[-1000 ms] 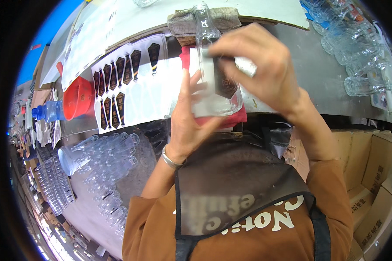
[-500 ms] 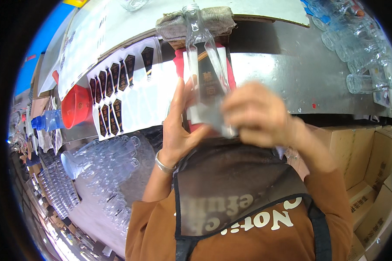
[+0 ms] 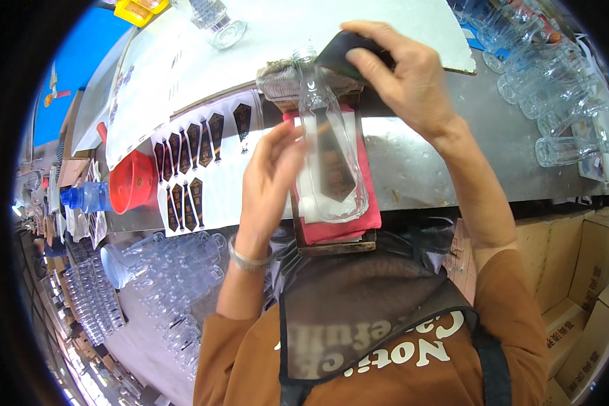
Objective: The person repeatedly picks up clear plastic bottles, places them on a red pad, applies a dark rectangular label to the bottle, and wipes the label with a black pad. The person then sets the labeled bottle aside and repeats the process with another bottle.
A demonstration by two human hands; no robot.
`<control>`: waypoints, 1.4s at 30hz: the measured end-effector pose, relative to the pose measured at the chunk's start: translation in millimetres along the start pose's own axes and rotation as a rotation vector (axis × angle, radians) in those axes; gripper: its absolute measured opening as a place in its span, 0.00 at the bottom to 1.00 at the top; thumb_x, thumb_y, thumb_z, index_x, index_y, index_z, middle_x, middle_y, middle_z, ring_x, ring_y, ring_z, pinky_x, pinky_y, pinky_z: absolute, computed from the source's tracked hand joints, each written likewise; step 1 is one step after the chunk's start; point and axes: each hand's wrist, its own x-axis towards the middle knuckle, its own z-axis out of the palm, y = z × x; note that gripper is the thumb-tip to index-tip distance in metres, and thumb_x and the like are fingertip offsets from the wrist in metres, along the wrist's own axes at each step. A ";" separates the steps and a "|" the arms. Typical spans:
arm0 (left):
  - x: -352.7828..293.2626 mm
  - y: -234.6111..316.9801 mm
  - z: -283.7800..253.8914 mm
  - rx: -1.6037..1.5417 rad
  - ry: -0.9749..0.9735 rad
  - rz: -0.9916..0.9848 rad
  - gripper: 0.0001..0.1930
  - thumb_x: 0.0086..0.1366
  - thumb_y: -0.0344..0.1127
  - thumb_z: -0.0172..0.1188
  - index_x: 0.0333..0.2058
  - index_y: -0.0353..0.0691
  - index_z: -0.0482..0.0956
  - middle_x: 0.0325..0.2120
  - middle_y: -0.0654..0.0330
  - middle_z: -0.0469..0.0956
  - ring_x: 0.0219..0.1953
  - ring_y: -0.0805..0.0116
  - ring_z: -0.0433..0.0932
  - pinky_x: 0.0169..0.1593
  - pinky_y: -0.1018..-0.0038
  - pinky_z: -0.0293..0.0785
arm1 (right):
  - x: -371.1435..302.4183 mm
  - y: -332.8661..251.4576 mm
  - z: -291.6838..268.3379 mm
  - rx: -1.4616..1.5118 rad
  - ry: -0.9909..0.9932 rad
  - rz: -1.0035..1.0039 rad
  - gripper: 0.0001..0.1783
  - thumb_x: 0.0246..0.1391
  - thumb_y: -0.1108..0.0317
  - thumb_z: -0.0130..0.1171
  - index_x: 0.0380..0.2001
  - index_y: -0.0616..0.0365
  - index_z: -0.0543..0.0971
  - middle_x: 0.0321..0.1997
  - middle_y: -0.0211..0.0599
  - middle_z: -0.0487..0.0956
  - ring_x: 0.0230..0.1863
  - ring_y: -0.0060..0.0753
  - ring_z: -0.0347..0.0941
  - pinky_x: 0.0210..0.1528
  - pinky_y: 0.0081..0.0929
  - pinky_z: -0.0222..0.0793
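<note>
Clear glass bottle with long neck [image 3: 348, 145]: lying on its side, neck toward 12 o'clock on a folded grey-beige rag [image 3: 275, 82], base toward 6 o'clock over a bright pink-red cloth [image 3: 371, 220].

Change, last half second: I see the right hand [image 3: 413, 78] shifted from beside the base to 1 o'clock of the neck. It pinches a flat, dark, rounded block [image 3: 345, 54] between thumb and fingers. Whether the block touches the neck, I cannot tell.

The left hand [image 3: 269, 172] has left the base and sits at 9 o'clock of the bottle, fingers loosely extended, blurred, gripping nothing visible; contact with the glass is unclear.

Result: I judge the black tie-shaped label [image 3: 335, 162] on the bottle uncovered and free of pressure. At 9 o'clock beyond the left hand lies a white backing sheet [image 3: 224, 203] bearing matching labels.
</note>
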 end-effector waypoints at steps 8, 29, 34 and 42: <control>58.4 -0.4 29.8 0.299 0.087 -0.023 0.25 0.73 0.56 0.54 0.37 0.34 0.74 0.29 0.55 0.81 0.27 0.74 0.79 0.32 0.79 0.75 | -40.9 -4.2 -15.6 0.816 0.068 0.549 0.13 0.67 0.67 0.54 0.47 0.64 0.80 0.42 0.31 0.83 0.41 0.18 0.78 0.45 0.19 0.76; 44.8 -20.3 39.0 -0.190 0.059 -0.001 0.27 0.77 0.57 0.42 0.47 0.36 0.76 0.32 0.63 0.80 0.32 0.78 0.77 0.37 0.79 0.75 | -29.4 -8.1 25.7 0.367 -0.354 0.588 0.30 0.60 0.44 0.60 0.37 0.68 0.84 0.30 0.43 0.86 0.35 0.30 0.84 0.41 0.25 0.76; 42.9 -20.4 36.7 -0.076 0.044 0.009 0.27 0.78 0.56 0.40 0.48 0.36 0.75 0.35 0.62 0.81 0.34 0.77 0.78 0.40 0.78 0.76 | -30.4 -15.0 24.0 0.389 -0.362 0.593 0.32 0.59 0.43 0.62 0.41 0.69 0.83 0.30 0.41 0.86 0.35 0.27 0.82 0.44 0.25 0.75; 13.9 -5.9 11.7 -0.170 0.078 0.011 0.38 0.76 0.61 0.41 0.68 0.30 0.57 0.61 0.44 0.70 0.60 0.59 0.73 0.61 0.64 0.70 | -35.9 -17.4 2.1 0.556 -0.046 0.491 0.18 0.64 0.65 0.58 0.52 0.65 0.78 0.44 0.35 0.81 0.46 0.21 0.76 0.50 0.23 0.75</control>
